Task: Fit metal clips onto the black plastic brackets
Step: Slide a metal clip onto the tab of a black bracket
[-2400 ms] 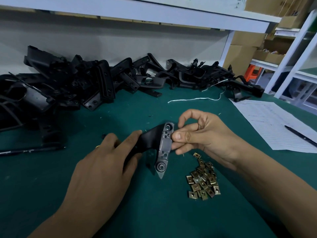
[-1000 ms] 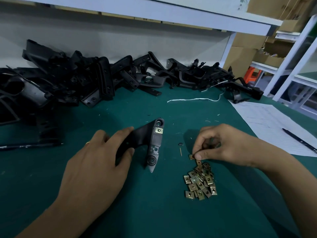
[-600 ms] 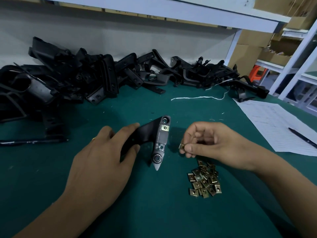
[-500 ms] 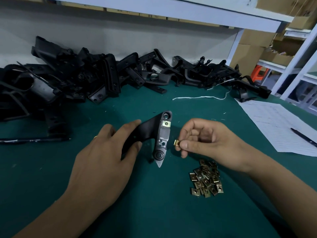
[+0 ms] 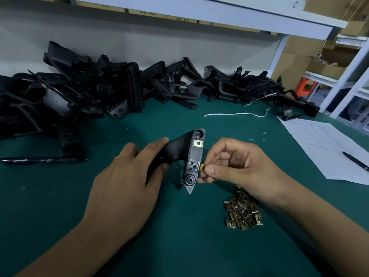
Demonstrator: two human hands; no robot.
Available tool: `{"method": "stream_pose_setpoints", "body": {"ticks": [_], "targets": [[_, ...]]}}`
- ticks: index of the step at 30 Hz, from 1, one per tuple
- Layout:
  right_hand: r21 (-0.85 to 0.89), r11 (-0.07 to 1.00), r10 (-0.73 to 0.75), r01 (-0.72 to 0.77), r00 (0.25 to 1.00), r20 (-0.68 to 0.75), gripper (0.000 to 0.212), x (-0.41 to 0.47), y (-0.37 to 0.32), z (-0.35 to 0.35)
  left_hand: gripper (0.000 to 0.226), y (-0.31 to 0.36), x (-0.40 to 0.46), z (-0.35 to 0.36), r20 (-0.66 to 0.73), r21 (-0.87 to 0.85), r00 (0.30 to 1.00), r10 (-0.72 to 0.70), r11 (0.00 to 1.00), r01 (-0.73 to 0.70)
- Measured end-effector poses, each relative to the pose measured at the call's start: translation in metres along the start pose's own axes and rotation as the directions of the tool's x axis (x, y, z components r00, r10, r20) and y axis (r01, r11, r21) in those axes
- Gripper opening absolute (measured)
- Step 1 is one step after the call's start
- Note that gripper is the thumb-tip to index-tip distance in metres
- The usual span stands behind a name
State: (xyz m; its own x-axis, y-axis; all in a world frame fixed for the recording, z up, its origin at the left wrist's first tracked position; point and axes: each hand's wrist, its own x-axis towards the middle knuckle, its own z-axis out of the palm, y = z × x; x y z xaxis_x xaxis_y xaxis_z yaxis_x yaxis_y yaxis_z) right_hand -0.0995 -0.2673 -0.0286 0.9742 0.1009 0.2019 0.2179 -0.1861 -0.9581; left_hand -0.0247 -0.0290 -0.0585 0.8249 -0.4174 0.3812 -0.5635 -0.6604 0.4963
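Workbench (image 5: 60,226), green-topped, carrying all items listed. Heap of black plastic parts (image 5: 111,90) along the back edge, tangled; single pieces hard to separate, left end cut off by the frame. Printed sheet (image 5: 327,148) at right, partly out of frame, with a pen (image 5: 355,161) on it; second pen (image 5: 43,160) lies at left. Left hand (image 5: 127,184), palm down, forearm entering from lower left, fingers wrapped over the curved arm of a black bracket (image 5: 187,154); thumb hidden beneath. Bracket held just above the bench at centre, flat face toward the camera, one fitted clip (image 5: 198,143) near its upper hole. Right hand (image 5: 237,166), forearm entering from lower right, thumb and forefinger pinching a loose metal clip (image 5: 201,167) against the bracket's lower right edge; most of this clip is covered by the fingertips. Pile of spare clips (image 5: 242,213) on the bench below the right wrist, its upper part hidden.
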Motion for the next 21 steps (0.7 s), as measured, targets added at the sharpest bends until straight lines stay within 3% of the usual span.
{"method": "stream_pose_setpoints", "body": {"ticks": [10,21], "targets": [[-0.067,0.997,-0.030,0.030,1.000,0.008,0.009,0.0004,0.0005,0.0015,0.051,0.0008,-0.0005,0.0003,0.001,0.027,1.000,0.007,1.000,-0.007],[0.073,0.997,-0.005,0.010,0.998,-0.066,0.010,-0.0002,0.0019,0.0091,0.052,-0.0011,0.0012,0.0007,0.009,0.013,1.000,0.020,1.000,-0.020]]}}
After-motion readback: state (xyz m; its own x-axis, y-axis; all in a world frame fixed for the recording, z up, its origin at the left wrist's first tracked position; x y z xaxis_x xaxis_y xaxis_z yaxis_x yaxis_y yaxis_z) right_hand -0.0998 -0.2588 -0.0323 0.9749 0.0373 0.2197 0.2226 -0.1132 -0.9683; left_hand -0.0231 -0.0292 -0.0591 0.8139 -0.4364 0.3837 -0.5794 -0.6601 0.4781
